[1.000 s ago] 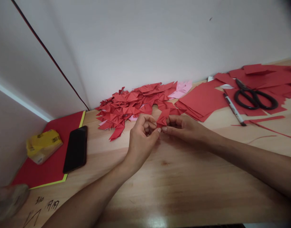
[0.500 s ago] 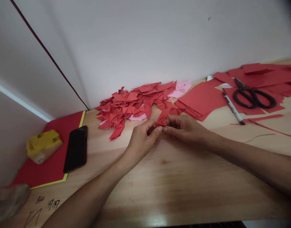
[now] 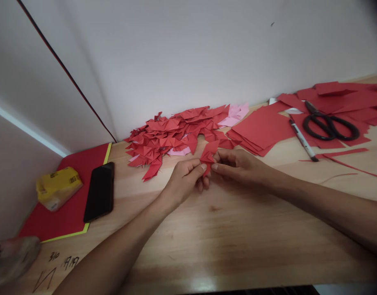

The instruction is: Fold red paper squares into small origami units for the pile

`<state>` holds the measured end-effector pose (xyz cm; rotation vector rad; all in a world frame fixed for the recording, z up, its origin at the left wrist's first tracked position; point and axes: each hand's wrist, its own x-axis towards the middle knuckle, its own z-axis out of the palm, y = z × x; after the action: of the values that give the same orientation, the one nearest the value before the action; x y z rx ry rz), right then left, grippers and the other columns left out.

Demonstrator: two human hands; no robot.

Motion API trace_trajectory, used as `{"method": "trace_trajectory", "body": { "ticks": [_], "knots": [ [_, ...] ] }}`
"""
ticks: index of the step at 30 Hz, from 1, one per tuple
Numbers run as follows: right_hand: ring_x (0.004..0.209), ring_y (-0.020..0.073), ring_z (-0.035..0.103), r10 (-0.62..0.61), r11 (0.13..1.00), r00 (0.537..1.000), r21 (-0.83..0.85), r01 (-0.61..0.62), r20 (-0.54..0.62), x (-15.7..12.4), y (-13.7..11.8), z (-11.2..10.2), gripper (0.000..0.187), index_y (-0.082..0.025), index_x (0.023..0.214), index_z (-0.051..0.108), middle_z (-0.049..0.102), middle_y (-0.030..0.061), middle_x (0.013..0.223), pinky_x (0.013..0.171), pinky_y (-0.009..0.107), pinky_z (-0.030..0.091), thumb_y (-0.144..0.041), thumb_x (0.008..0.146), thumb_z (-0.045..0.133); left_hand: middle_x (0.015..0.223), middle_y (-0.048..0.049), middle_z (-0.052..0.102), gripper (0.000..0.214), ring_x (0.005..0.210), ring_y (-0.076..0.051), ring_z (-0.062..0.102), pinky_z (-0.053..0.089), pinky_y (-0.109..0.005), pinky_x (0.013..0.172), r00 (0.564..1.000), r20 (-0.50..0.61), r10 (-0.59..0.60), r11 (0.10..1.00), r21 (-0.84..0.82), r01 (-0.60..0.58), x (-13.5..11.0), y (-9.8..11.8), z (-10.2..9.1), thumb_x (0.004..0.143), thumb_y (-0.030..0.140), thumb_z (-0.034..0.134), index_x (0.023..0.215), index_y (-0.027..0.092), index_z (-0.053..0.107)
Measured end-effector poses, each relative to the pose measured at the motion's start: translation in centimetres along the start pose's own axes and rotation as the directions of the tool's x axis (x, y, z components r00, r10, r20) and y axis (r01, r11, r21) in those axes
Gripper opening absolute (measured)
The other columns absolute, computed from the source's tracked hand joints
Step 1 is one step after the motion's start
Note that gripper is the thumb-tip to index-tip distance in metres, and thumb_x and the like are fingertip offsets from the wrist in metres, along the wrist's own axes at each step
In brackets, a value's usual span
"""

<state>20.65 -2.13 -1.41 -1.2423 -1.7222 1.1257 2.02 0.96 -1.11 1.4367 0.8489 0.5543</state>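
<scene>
- Head view, hand pose: I have the left hand [image 3: 184, 176] reaching forward, palm inward, its thumb pressed over a folded red paper [image 3: 209, 151] and fingers curled beneath; the grip is closed on that piece.
- The right hand [image 3: 245, 167] comes in from the side, thumb and index fingertips at the paper's right edge; I can't tell whether they pinch it.
- The paper sits between both hands, in front of the folded pile [image 3: 164, 134].
- My count: one folded red paper in hand; one pair of scissors [image 3: 329, 128], one pen [image 3: 303, 140], one phone [image 3: 99, 192], one yellow packet [image 3: 59, 188]. At least three red strips [image 3: 345, 154]. The pile overlaps too much to count.
</scene>
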Motion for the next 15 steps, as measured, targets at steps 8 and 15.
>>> {"method": "trace_trajectory", "body": {
  "ticks": [8, 15],
  "knots": [
    [0.064, 0.0132, 0.053, 0.009, 0.981, 1.000, 0.195, -0.008, -0.004, -0.4, 0.6, 0.3, 0.020, -0.022, 0.089, 0.050, 0.059, -0.0010, 0.075, 0.058, 0.027, 0.039, -0.040, 0.090, 0.058, 0.057, -0.0045, 0.065, 0.024, 0.041, -0.008, 0.051, 0.031, -0.020, 0.041, 1.000, -0.014, -0.011, 0.994, -0.105, 0.010, 0.0, 0.2, -0.6, 0.084, 0.027, 0.052, 0.068, 0.013, 0.064],
    [0.071, 0.0146, 0.055, -0.134, 0.989, 0.984, 0.048, 0.140, -0.119, -1.0, 1.0, 0.8, 0.009, -0.023, 0.095, 0.054, 0.061, 0.0007, 0.081, 0.064, 0.028, 0.043, -0.030, 0.091, 0.058, 0.057, -0.0054, 0.066, 0.024, 0.039, -0.008, 0.051, 0.030, -0.019, 0.040, 0.999, -0.010, -0.044, 0.975, -0.218, 0.040, -0.1, 0.1, -0.5, 0.082, 0.024, 0.052, 0.068, 0.010, 0.065]
  ]
}}
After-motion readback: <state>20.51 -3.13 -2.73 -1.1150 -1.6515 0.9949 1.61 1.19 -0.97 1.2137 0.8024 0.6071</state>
